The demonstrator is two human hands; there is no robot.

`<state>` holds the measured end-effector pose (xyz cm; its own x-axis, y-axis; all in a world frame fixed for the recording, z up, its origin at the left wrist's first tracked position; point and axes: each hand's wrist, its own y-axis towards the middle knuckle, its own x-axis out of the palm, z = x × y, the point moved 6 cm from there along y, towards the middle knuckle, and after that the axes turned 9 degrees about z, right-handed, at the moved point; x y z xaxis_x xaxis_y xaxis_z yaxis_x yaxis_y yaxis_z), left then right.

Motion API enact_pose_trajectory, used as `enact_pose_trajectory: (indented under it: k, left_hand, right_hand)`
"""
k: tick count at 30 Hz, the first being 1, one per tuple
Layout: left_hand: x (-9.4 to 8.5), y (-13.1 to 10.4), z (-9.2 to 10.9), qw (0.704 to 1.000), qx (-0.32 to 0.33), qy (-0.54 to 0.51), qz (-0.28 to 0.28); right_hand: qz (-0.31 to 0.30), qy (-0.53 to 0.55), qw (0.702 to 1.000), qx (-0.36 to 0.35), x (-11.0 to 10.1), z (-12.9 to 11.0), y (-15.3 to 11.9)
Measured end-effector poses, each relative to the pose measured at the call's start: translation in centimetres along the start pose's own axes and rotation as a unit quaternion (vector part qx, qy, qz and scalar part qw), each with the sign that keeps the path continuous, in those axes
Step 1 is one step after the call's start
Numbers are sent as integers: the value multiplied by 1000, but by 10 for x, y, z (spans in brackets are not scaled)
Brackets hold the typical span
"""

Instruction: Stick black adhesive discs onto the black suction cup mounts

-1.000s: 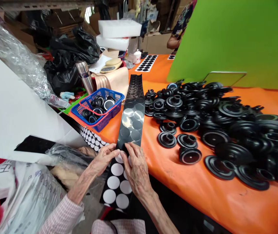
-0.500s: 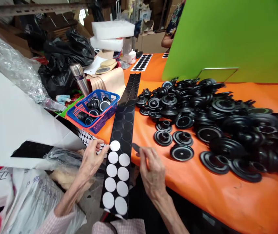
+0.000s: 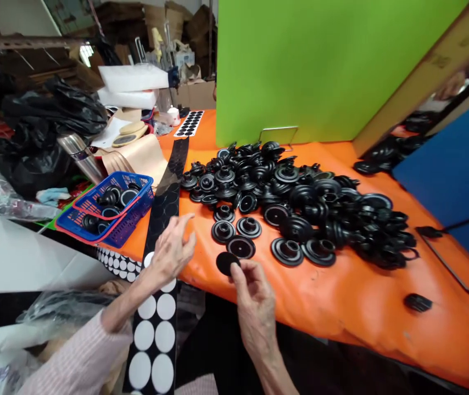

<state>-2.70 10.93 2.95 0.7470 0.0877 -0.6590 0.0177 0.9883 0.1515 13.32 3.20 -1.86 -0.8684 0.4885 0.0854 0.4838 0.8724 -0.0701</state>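
Note:
Between thumb and fingers, my right hand pinches a thin black disc by its edge, just in front of a flat round black part. My left hand is over the black sticker strip, its fingers apart and holding nothing. White circles show on the strip's near part, where discs are absent. Several black flanged parts lie just beyond the hands, some with their hubs up.
A large heap of black parts covers the middle of the orange table. A blue basket with parts stands at left, by a steel flask. Green and blue boards rise behind and at right.
The view has turned to the right. My left hand has left the strip's edge and reached forward, its fingers opening. My right hand has brought the black disc near the loose parts.

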Motion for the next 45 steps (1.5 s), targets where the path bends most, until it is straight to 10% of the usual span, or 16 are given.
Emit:
enact_pose_trajectory:
  k: [4, 11, 17, 19, 26, 45]
  left_hand:
    - [54, 35, 22, 979, 176, 52, -93]
    - [49, 53, -5, 971, -62, -211, -95]
    - [27, 0, -24, 748, -363, -540, -132]
    - [23, -14, -25, 723, -378, -567, -116]
    - [11, -41, -28, 813, -309, -487, -78]
    - [20, -63, -18, 807, -286, -496, -144]
  right_hand:
    - [-44, -9, 999, 27, -23, 2, 3]
    - [-85, -34, 995, 43, -30, 13, 14]
    - [-109, -65, 990, -56, -10, -1, 17]
    - [-114, -46, 992, -28, -6, -3, 14]
    - [-108, 24, 990, 85, 2, -1, 6]
    - [-44, -1, 997, 60, 24, 4, -11]
